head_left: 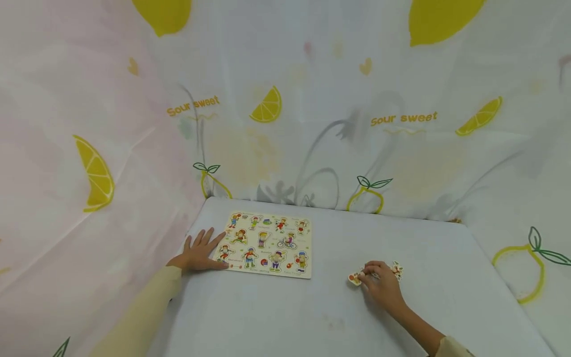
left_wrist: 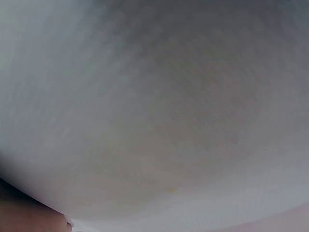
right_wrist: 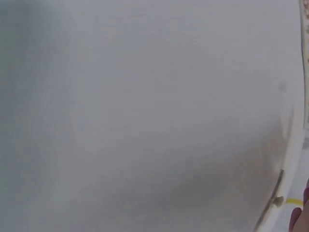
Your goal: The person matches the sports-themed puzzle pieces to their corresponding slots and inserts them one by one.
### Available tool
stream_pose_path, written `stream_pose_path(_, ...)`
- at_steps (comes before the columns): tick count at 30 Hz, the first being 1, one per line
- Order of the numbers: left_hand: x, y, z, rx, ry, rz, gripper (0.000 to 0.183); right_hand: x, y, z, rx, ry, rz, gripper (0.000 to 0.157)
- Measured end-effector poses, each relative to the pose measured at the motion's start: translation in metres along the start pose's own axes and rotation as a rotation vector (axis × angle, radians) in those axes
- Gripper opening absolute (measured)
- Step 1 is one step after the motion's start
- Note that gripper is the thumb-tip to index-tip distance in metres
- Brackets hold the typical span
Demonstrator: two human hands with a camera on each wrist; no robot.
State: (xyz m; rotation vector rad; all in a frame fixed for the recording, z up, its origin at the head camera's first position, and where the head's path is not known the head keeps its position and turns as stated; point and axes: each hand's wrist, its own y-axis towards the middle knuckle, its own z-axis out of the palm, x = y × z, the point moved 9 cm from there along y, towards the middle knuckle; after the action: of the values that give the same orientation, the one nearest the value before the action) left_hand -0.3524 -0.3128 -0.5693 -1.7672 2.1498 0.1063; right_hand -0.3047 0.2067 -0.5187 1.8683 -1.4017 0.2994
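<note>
A cream puzzle board (head_left: pixel 267 243) printed with cartoon sports figures lies on the white table, left of centre. My left hand (head_left: pixel 198 253) has its fingers spread, with thumb and fingertips on the board's left edge. To the right, my right hand (head_left: pixel 383 287) pinches a small puzzle piece (head_left: pixel 354 278) with a red spot, low over the table. Behind its knuckles another cut-out puzzle piece (head_left: pixel 396 270) shows, and the hand partly covers what lies between the two. Only a sliver of the left hand (left_wrist: pixel 34 218) and some right fingertips (right_wrist: pixel 295 220) enter the wrist views.
White cloth covers the table (head_left: pixel 267 317). Its back edge meets a hanging curtain (head_left: pixel 303 124) printed with lemons and "Sour sweet", which also closes in the left and right sides. A faint smudge (head_left: pixel 333 322) marks the cloth near the front.
</note>
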Motion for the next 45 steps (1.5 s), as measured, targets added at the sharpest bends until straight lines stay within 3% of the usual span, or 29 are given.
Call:
stream_pose_path(7, 0.007, 0.006, -0.007, 0.0, 0.021, -0.013, 0.116, 0.013, 0.045, -0.001, -0.058, 0.064, -0.038, 0.009)
stream_pose_path(15, 0.008, 0.007, -0.006, 0.002, 0.025, -0.019, 0.117, 0.015, 0.06, 0.014, -0.099, 0.055, -0.05, 0.013)
stream_pose_path(17, 0.009, 0.007, -0.003, 0.0, 0.02, -0.024, 0.117, 0.013, 0.06, 0.023, -0.068, 0.021, -0.021, 0.014)
stream_pose_path(23, 0.008, 0.004, -0.001, -0.004, 0.004, -0.023, 0.116, 0.011, 0.056, 0.059, 0.129, -0.086, 0.054, 0.025)
stream_pose_path(26, 0.002, 0.003, -0.003, 0.0, -0.003, -0.013, 0.115, 0.011, 0.054, 0.068, 0.206, -0.056, 0.073, 0.027)
stream_pose_path(31, -0.004, 0.003, -0.007, 0.012, 0.004, -0.015, 0.115, 0.003, 0.054, 0.072, 0.247, 0.043, 0.092, 0.014)
stream_pose_path(34, -0.004, 0.004, -0.01, 0.013, 0.009, -0.022, 0.114, 0.002, 0.056, 0.071, 0.258, 0.075, 0.043, 0.015)
stream_pose_path(39, -0.003, 0.003, -0.008, 0.023, 0.015, -0.023, 0.115, 0.005, 0.055, 0.074, 0.284, 0.025, -0.112, 0.012)
stream_pose_path(45, -0.003, 0.003, -0.003, 0.015, -0.005, -0.021, 0.116, 0.01, 0.053, 0.072, 0.222, -0.005, -0.226, 0.01)
